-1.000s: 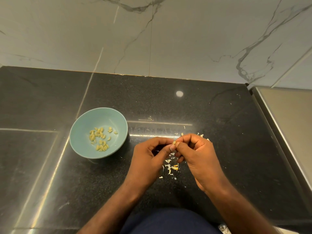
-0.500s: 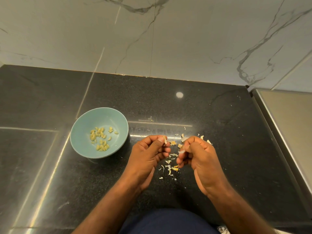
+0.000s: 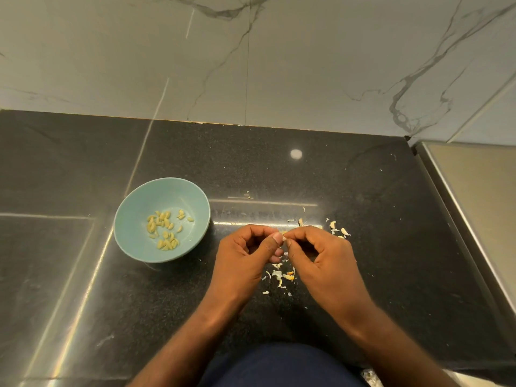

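Over the polished black stone worktop (image 3: 363,205), the left hand (image 3: 245,258) and the right hand (image 3: 321,258) met tip to tip, the curled fingers (image 3: 272,243) of both pinching one small pale yellow seed (image 3: 284,233), only a sliver of it showing. The round pale teal bowl (image 3: 131,208) sat at nine o'clock from the hands, well apart, holding peeled yellow kernels (image 3: 164,229). Beneath the hands at six o'clock lay torn whitish husk scraps (image 3: 280,275), more at one o'clock. The seed looked tiny and probably slick: too hard a squeeze could shoot it among the scraps, or a nail could split the kernel.
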The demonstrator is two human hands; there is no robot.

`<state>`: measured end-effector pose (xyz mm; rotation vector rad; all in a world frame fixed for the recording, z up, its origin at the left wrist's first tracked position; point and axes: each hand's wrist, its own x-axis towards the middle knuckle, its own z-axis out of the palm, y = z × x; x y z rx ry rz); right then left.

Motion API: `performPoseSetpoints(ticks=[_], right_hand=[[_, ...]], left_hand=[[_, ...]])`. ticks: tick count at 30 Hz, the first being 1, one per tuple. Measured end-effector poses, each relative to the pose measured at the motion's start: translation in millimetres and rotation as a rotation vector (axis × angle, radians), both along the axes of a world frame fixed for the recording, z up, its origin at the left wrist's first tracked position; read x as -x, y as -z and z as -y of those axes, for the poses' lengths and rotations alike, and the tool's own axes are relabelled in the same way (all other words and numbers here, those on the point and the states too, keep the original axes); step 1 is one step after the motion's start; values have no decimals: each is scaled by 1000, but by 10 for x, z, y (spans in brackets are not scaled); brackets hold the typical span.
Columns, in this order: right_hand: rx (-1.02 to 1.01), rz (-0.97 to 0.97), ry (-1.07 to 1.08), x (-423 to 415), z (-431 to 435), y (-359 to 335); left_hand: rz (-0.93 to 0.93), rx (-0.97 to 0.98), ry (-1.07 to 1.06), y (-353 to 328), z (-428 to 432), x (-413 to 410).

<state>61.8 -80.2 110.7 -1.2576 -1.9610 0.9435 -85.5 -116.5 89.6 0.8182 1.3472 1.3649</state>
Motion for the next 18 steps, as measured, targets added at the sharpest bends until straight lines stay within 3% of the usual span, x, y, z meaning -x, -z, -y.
performPoseSetpoints(ticks=[5,13,18], right_hand=[[-110,65,-11,-17,-4,34],[134,-107,122,38,31,-9],[292,-253,172,38,41,-40]], left_hand=[[-140,-48,39,-26,1,11],[-223,-110,34,-11,13,-51],[-132,-90,46,5,1,-64]])
